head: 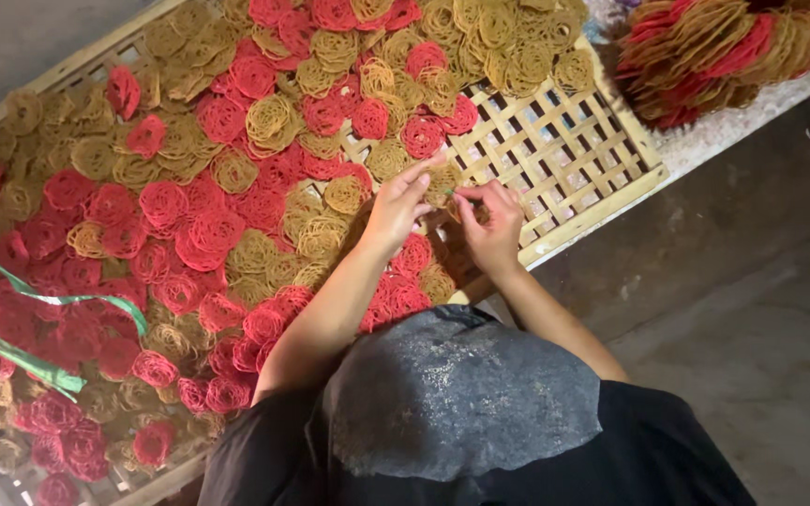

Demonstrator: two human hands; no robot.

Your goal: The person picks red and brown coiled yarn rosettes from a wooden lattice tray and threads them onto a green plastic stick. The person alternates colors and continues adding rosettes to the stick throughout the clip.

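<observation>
I pinch a yellow noodle disc (442, 183) between left hand (396, 208) and right hand (491, 225) over the bamboo tray (574, 159); best lifted gently, flat, sparing brittle strands.

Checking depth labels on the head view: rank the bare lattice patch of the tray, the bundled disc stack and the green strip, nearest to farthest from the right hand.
From the right hand:
1. Bare lattice patch of the bamboo tray, just beyond the fingers, toward the tray's right corner.
2. Bundled disc stack, off the tray at top right.
3. Green strip, lying over the red discs at the far left edge.
</observation>
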